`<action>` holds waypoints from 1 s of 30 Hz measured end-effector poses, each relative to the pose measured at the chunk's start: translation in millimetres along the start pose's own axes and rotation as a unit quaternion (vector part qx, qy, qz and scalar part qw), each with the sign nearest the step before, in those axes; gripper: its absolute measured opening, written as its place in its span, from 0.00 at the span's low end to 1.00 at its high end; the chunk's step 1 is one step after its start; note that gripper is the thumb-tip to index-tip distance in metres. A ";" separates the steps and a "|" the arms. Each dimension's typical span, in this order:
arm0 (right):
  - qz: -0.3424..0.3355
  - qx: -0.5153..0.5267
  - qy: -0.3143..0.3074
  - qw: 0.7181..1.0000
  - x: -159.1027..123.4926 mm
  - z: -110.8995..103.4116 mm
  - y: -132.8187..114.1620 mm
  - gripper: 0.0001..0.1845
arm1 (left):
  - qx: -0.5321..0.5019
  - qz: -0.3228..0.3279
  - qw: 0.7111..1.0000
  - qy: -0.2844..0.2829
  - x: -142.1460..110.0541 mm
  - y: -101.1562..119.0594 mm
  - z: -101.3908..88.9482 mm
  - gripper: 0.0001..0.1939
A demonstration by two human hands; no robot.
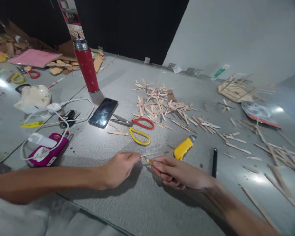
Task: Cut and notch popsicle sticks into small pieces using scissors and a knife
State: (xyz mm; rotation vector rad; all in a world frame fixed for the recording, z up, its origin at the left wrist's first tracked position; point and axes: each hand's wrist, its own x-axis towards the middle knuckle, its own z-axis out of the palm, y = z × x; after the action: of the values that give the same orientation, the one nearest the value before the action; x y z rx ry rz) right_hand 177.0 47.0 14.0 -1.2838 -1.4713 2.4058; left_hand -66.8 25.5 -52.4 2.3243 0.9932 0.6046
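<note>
My left hand [123, 167] is closed in a pinch on a thin wooden stick [149, 154], which sticks out to the right of the fingertips. Opposite it, my right hand [173, 171] grips a short, flat yellowish piece [148, 161]; its exact kind is not clear. The two sets of fingertips are close together, low over the grey table [147, 209]. Just beyond the right hand lies a yellow tool with a grey tip [183, 148]. Scissors with one red and one yellow handle [140, 135] rest beyond the hands, blades partly apart.
Many thin wooden sticks [159, 106] are heaped at the back, with more strewn to the right. A black pen [214, 163] lies right of my right hand. At left are a phone [103, 112], a red bottle [86, 67] and a purple power bank [50, 151] with white cables.
</note>
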 end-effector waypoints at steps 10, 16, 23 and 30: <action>-0.033 0.125 0.164 0.978 14.8 52.2 22.0 0.29 | 0.026 -0.021 0.999 0.011 3.8 1.1 -1.8 0.15; 0.063 0.079 -0.044 0.994 2.6 -10.3 -3.8 0.29 | 0.053 0.006 0.998 -0.034 6.9 1.0 -5.1 0.16; -0.037 0.094 0.136 0.986 15.0 38.0 19.6 0.29 | 0.037 -0.008 0.999 0.001 6.4 0.3 -0.6 0.17; 0.034 0.057 0.006 0.998 6.7 -0.7 5.3 0.30 | 0.033 0.015 0.999 -0.020 6.4 -1.6 -1.9 0.15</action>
State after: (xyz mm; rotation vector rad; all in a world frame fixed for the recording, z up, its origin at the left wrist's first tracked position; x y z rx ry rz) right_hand 175.0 47.5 5.7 -1.3416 -1.2879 2.4799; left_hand -64.7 31.8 -50.7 2.4044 0.9755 0.5425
